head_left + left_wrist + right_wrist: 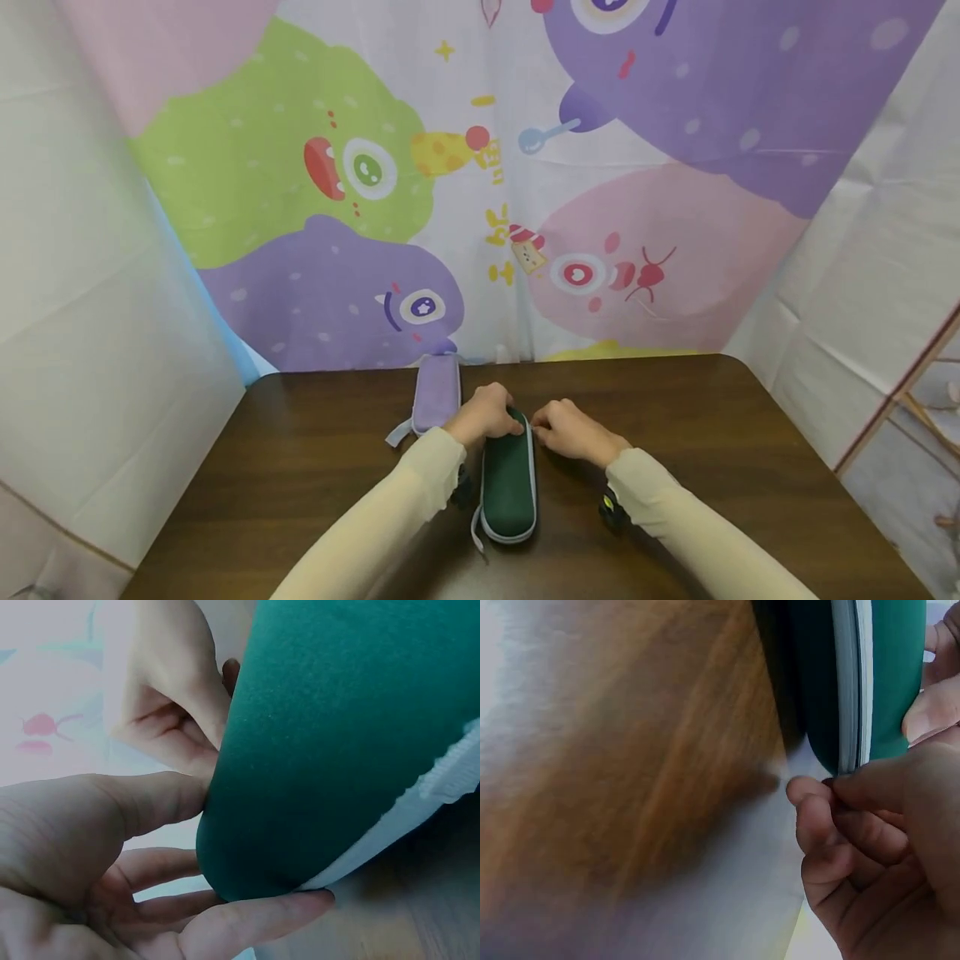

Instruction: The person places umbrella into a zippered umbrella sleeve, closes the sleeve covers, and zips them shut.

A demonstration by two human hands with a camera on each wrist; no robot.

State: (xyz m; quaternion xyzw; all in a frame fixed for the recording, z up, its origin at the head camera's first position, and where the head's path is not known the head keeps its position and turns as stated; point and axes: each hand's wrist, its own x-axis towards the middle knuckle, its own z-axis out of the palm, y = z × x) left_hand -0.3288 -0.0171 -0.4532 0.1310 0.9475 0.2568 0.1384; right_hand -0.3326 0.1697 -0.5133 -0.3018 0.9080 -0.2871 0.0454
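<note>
A green zippered pencil case point(508, 487) with a pale zipper lies lengthwise on the table, its light strap point(476, 533) at the near left. My left hand point(489, 412) grips its far end, thumb on top; in the left wrist view the thumb point(161, 801) and fingers straddle the rounded end. At the far right corner is my right hand point(573, 429). The right wrist view shows its thumb and curled index finger point(810, 791) pinched together at the end of the zipper point(853, 690). What sits between them is mostly hidden, apart from a small dark bit.
A lilac zippered case point(437, 392) with a pale strap point(399, 432) lies at the back left, just beyond my left forearm. The brown wooden table point(300, 467) ends at a cartoon-printed curtain point(495, 183). White panels stand on both sides.
</note>
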